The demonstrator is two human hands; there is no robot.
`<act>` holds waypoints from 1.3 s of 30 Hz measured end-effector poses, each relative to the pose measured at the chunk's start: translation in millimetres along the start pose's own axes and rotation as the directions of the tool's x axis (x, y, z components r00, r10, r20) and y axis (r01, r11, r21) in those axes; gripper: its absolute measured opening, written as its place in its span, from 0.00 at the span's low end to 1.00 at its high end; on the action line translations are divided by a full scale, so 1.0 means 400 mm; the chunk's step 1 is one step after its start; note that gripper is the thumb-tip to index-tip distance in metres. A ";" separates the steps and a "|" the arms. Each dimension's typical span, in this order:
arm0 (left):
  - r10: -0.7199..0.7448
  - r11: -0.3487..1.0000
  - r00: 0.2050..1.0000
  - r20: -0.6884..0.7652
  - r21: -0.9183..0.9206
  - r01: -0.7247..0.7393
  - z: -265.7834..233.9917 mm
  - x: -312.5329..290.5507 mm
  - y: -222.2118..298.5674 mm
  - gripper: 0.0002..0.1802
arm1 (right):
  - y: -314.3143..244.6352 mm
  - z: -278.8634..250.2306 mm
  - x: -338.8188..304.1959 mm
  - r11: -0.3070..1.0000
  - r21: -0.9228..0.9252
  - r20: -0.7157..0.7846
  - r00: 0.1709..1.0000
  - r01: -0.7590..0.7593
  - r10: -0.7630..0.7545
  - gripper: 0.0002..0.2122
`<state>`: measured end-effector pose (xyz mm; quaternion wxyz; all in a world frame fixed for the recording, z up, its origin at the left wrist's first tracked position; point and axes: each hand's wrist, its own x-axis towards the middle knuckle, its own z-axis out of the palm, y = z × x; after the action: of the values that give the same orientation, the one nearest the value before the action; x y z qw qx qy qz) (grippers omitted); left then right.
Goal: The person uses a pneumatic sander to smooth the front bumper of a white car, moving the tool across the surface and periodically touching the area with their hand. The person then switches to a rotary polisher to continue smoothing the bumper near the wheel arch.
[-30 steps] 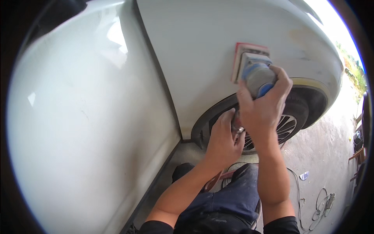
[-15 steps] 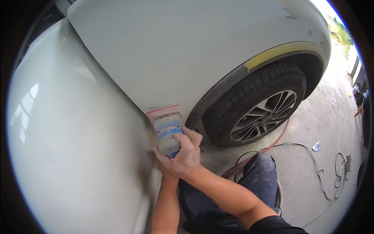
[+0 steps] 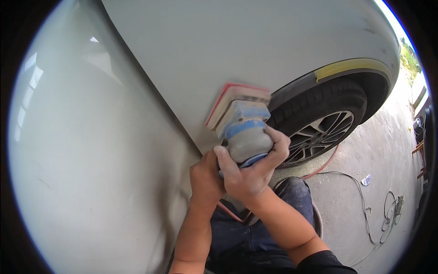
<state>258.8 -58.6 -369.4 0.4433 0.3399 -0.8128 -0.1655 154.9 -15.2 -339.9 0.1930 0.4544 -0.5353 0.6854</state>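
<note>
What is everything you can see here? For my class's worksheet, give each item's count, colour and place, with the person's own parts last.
sander: one, blue and grey with red-edged pad, centre
car panel: one, matte pale grey, upper middle
glossy panel: one, whitish, left
arch trim: one, dark, above wheel
strip: one, yellow, along arch
wheel: one, black and silver, right of centre
red hose: at least one, red, below wheel
cable: at least one, grey, on floor
scrap: one, pale, on floor
floor: one, grey, lower right
greenery: uncounted, green, upper right
trousers: one pair, dark blue, bottom centre
left hand: one, bare, at sander's rear
right hand: one, dust-greyed, gripping sander
</note>
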 end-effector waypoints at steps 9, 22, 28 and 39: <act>-0.043 0.996 0.999 -0.010 0.076 0.043 0.000 -0.083 -0.118 0.08 | 0.020 0.057 -0.123 0.998 0.042 -0.021 0.999 0.051 -0.050 0.40; -0.179 0.982 0.979 -0.098 -0.073 0.172 0.082 -0.211 -0.270 0.09 | 0.082 0.099 -0.282 0.992 -0.025 0.129 0.985 0.120 -0.116 0.45; -0.184 0.968 0.982 -0.038 -0.181 0.175 0.066 -0.147 -0.151 0.11 | 0.068 0.060 -0.193 0.997 0.017 0.154 0.985 0.077 -0.079 0.42; -0.276 0.953 0.952 -0.131 -0.169 0.253 0.150 -0.221 -0.226 0.17 | 0.061 0.061 -0.201 0.988 -0.051 0.237 0.962 0.147 -0.131 0.43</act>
<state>278.6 -63.4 -507.9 0.5025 0.4232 -0.7086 -0.2576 187.8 -28.0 -420.0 0.1919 0.5615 -0.5441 0.5932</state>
